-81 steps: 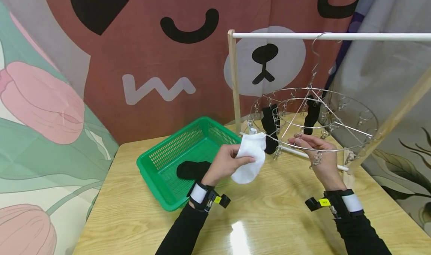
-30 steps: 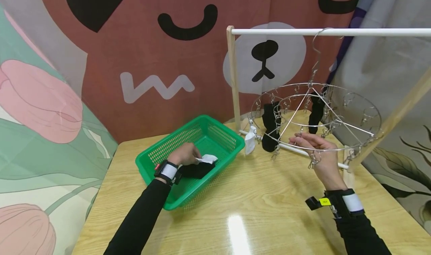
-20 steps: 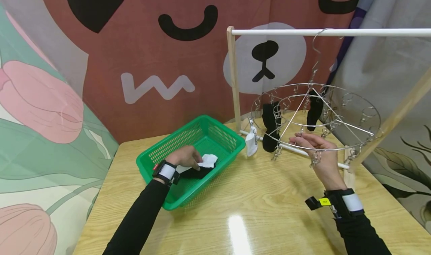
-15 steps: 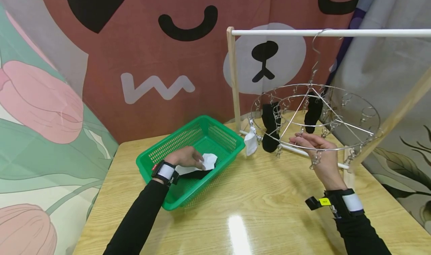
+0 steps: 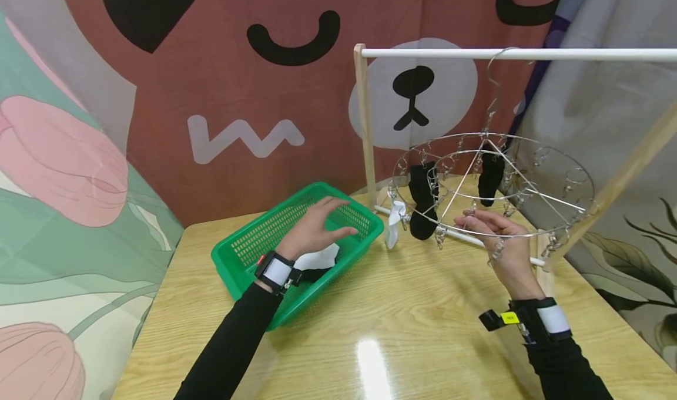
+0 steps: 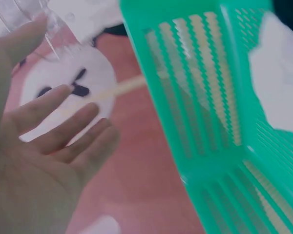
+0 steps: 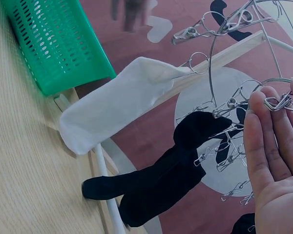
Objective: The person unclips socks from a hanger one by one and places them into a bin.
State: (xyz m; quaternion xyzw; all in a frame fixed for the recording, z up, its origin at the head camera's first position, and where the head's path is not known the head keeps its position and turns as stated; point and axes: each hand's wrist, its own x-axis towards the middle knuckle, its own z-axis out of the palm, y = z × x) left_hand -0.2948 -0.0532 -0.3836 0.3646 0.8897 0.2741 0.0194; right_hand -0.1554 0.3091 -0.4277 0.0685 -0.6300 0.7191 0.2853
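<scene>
My left hand (image 5: 316, 228) is over the green basket (image 5: 224, 265), fingers spread and holding nothing. Below it in the basket a white sock (image 5: 319, 259) lies on black fabric (image 5: 313, 274). My right hand (image 5: 502, 241) pinches a small metal clip (image 7: 280, 102) of the round wire hanger (image 5: 510, 165) between thumb and fingertips. A white sock (image 7: 122, 105) hangs from a clip at the hanger's left side. Black socks (image 7: 161, 180) hang beside it, and another black sock (image 5: 491, 177) hangs farther back.
The hanger hooks onto the white rod (image 5: 433, 54) of a wooden-legged rack (image 5: 364, 118) standing on the wooden table (image 5: 402, 335). Several unused clips dangle around its rings. A printed curtain (image 5: 238, 94) closes off the back.
The white sock once in my left hand now hangs on the hanger. The left hand went into the basket, touched another white sock, then lifted off with fingers spread. My right hand stays put.
</scene>
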